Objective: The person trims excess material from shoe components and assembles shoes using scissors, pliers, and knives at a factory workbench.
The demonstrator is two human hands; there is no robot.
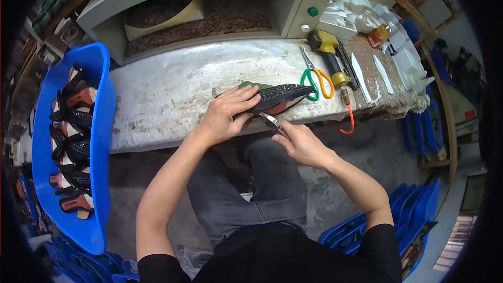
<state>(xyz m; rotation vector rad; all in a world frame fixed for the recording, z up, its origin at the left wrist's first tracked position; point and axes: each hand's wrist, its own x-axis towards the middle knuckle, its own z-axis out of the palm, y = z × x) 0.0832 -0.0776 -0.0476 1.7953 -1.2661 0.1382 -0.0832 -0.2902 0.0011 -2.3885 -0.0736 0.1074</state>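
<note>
A black glittery pointed shoe (280, 94) lies on its side at the front edge of the workbench, its toe towards the right. My left hand (229, 109) grips its rear part, fingers over the top and thumb at the near side. A green piece (252, 84) shows behind the fingers. Closed around a metal hand tool (271, 121) with a shiny curved head, my right hand (303, 144) is just below the shoe. The tool's tip is right at the shoe's lower edge, and its handle is hidden in my palm.
Scissors (314, 76) with green and orange handles lie beyond the toe. Beside them are a yellow air tool (327, 50) with a red hose (350, 120) and white plastic strips (360, 78). A blue bin (99, 141) of shoes stands left. A machine (293, 8) backs the bench (157, 94).
</note>
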